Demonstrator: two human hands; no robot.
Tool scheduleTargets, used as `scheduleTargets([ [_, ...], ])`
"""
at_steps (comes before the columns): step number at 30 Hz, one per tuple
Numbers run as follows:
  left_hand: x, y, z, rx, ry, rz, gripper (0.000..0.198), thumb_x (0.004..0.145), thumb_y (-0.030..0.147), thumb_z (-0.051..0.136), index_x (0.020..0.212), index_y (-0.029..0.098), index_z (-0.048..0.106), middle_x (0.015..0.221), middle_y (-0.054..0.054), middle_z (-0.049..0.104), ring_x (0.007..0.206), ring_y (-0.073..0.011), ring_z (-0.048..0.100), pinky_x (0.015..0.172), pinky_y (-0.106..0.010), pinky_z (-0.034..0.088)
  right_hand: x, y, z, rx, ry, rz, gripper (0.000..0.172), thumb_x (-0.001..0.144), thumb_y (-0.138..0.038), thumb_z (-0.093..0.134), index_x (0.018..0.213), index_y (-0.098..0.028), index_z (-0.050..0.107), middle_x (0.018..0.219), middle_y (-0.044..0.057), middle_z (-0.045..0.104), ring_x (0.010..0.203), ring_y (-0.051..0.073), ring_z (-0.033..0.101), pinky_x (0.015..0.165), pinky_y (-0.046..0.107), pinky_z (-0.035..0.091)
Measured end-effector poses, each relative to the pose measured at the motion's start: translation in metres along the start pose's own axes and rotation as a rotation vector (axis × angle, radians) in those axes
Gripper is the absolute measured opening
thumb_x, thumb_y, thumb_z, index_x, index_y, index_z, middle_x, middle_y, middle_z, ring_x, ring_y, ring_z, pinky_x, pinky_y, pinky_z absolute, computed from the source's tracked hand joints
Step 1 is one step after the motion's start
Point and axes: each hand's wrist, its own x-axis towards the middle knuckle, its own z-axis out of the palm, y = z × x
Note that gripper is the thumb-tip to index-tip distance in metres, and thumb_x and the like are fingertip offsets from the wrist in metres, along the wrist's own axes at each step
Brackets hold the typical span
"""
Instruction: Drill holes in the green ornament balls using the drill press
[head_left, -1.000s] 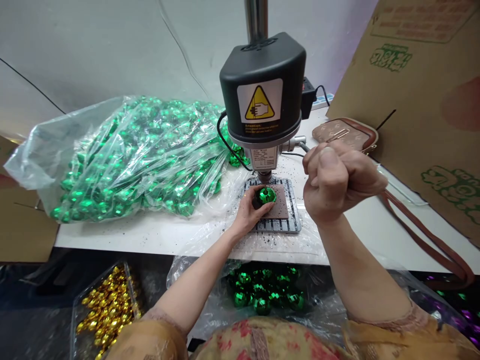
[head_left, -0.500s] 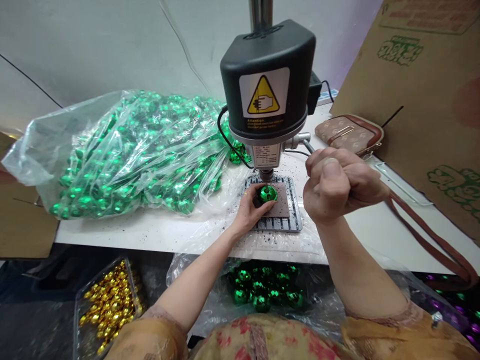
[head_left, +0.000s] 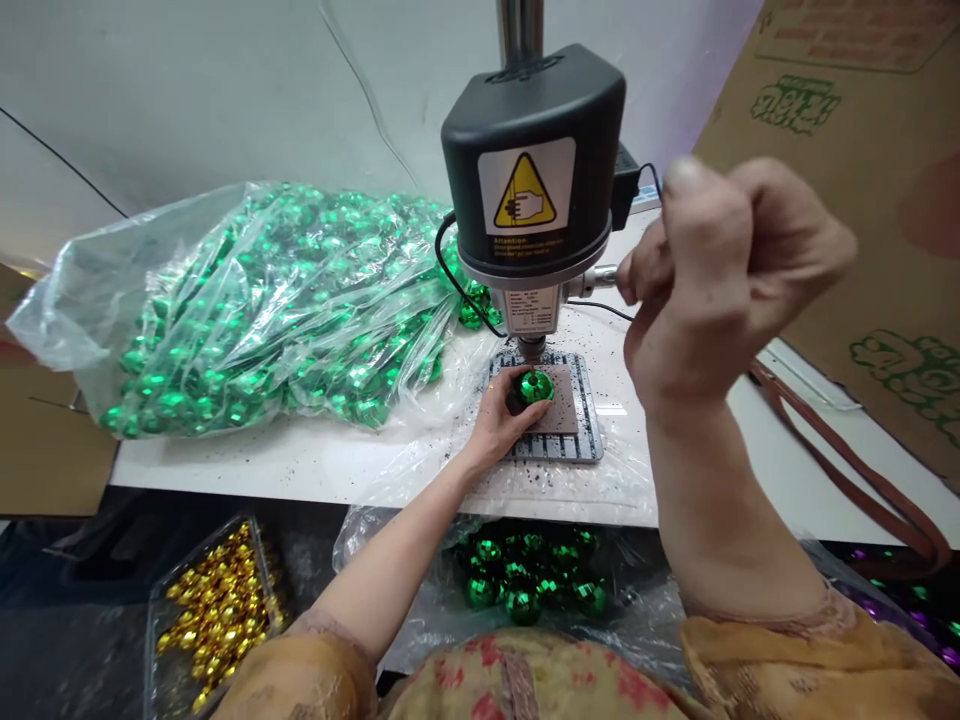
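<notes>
A small bench drill press [head_left: 534,170] stands on the white table [head_left: 300,465]. My left hand [head_left: 501,422] pinches a shiny green faceted ball [head_left: 535,386] on the brown pad of the drill's slotted base plate [head_left: 589,440], right under the drill bit [head_left: 532,349]. My right hand [head_left: 720,275] is closed in a fist round the drill's feed lever [head_left: 600,277], raised beside the drill head. Only the lever's metal hub shows.
A big clear bag of green balls [head_left: 247,300] lies at the left on the table. Below the table's edge sit a bag with several green balls [head_left: 525,580] and a tray of gold balls [head_left: 214,610]. A brown purse strap [head_left: 847,460] and cardboard [head_left: 862,200] are at the right.
My right fist has swung the lever up and toward me. The drill head has risen slightly off the ball. My left hand stays on the green ball.
</notes>
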Motion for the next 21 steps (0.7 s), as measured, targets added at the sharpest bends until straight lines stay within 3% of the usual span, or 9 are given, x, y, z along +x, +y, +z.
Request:
scheduleTargets([
  [9, -0.005, 0.002, -0.003, -0.069, 0.037, 0.016, 0.049, 0.086, 0.047, 0.079, 0.124, 0.022, 0.063, 0.116, -0.008, 0.072, 0.107, -0.0243, 0.069, 0.096, -0.04, 0.057, 0.036, 0.014, 0.013, 0.076, -0.084, 0.114, 0.05, 0.094, -0.012, 0.059, 0.054, -0.026, 0.032, 0.044, -0.009, 0.029, 0.037, 0.007, 0.024, 0.041, 0.03, 0.019],
  [12, -0.006, 0.006, -0.004, -0.074, 0.135, 0.017, 0.046, 0.088, 0.049, 0.076, 0.123, 0.022, 0.063, 0.117, -0.008, 0.071, 0.107, -0.0239, 0.069, 0.097, -0.04, 0.056, 0.043, 0.016, 0.015, 0.083, -0.084, 0.12, 0.054, 0.094, -0.01, 0.058, 0.052, -0.028, 0.029, 0.043, -0.009, 0.027, 0.036, 0.008, 0.027, 0.04, 0.031, 0.019],
  [15, -0.014, 0.015, -0.006, -0.057, 0.305, 0.079, 0.045, 0.09, 0.05, 0.074, 0.123, 0.022, 0.063, 0.116, -0.009, 0.069, 0.109, -0.0235, 0.068, 0.1, -0.04, 0.056, 0.048, 0.019, 0.015, 0.031, -0.112, 0.176, 0.052, 0.094, -0.011, 0.057, 0.052, -0.03, 0.031, 0.042, -0.008, 0.03, 0.036, 0.009, 0.033, 0.038, 0.031, 0.023],
  [18, -0.044, 0.027, -0.014, 0.03, 0.346, 0.224, 0.047, 0.087, 0.052, 0.076, 0.122, 0.022, 0.065, 0.116, -0.01, 0.069, 0.113, -0.0257, 0.068, 0.102, -0.043, 0.056, 0.053, 0.02, 0.014, 0.006, -0.132, 0.203, 0.054, 0.096, -0.009, 0.052, 0.051, -0.03, 0.031, 0.041, -0.008, 0.028, 0.035, 0.008, 0.034, 0.037, 0.029, 0.024],
  [21, -0.096, 0.029, -0.027, 0.162, 0.123, 0.317, 0.045, 0.079, 0.054, 0.083, 0.111, 0.025, 0.072, 0.119, -0.012, 0.071, 0.112, -0.0289, 0.069, 0.098, -0.047, 0.06, 0.061, 0.021, 0.014, -0.006, -0.212, 0.278, 0.053, 0.099, -0.012, 0.049, 0.053, -0.03, 0.03, 0.042, -0.009, 0.027, 0.035, 0.007, 0.032, 0.035, 0.028, 0.022],
])
